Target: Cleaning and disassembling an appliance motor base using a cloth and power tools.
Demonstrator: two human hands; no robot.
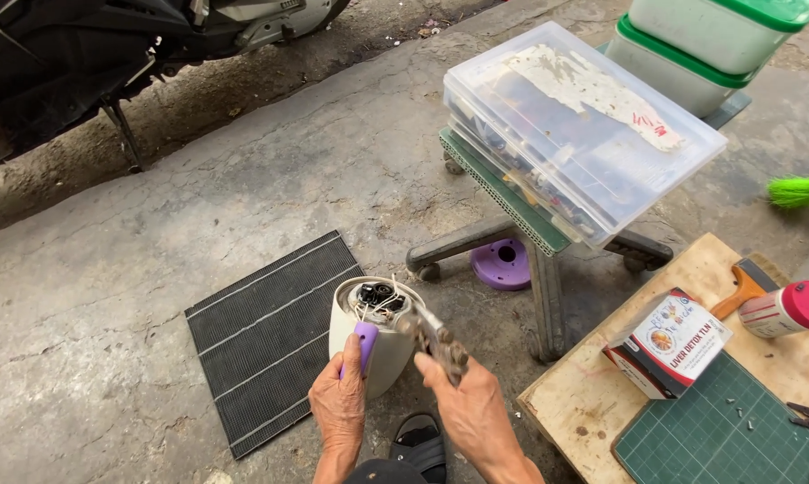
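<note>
Progress looks partial: the cream, purple-handled appliance body (373,345) is already opened at its upper end, and its dark inner parts and loose white wires (379,303) are laid bare. Your left hand (340,405) is closed round the side of the body, thumb along the purple handle (366,341), propping it tilted above the concrete floor (270,170). Your right hand (469,410) is clenched on the grips of worn metal pliers (436,339), whose nose reaches the rim of the opening, close to the wires. Whether the nose is biting a wire or a part, you cannot tell from here.

A round purple piece (501,263), which may belong to the same appliance, lies on the floor by the foot of the stand (530,233), well apart from the body. So, judging by this, the opening up is done, while the inside work at the wiring is in hand and closing up is left. A ribbed black mat (265,345) lies just beside the body.
</note>
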